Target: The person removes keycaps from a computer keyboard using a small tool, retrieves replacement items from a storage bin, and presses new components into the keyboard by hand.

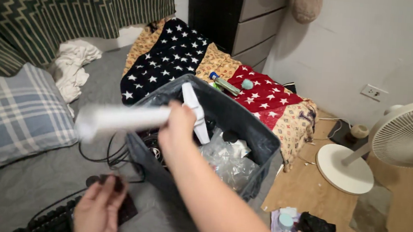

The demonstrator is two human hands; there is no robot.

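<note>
My right hand [176, 128] reaches forward over a dark grey fabric storage bin [259, 140] and grips a long white object [116, 118], blurred with motion, that stretches left from the fist; a white flat piece [195, 107] sticks up beside the hand. Inside the bin lie crumpled clear plastic bags [227, 157] and dark cables. My left hand [96, 211], low in the frame, rests its fingers on a small black object [111, 182] next to a black keyboard [53, 222] on the grey bedding.
A plaid pillow [12, 114] and white cloth [71, 67] lie to the left. A star-patterned blanket [172, 53] with a tube on it lies beyond the bin. A white standing fan [404, 133] stands on the wooden floor at right; small clutter [301, 229] sits near the bed's edge.
</note>
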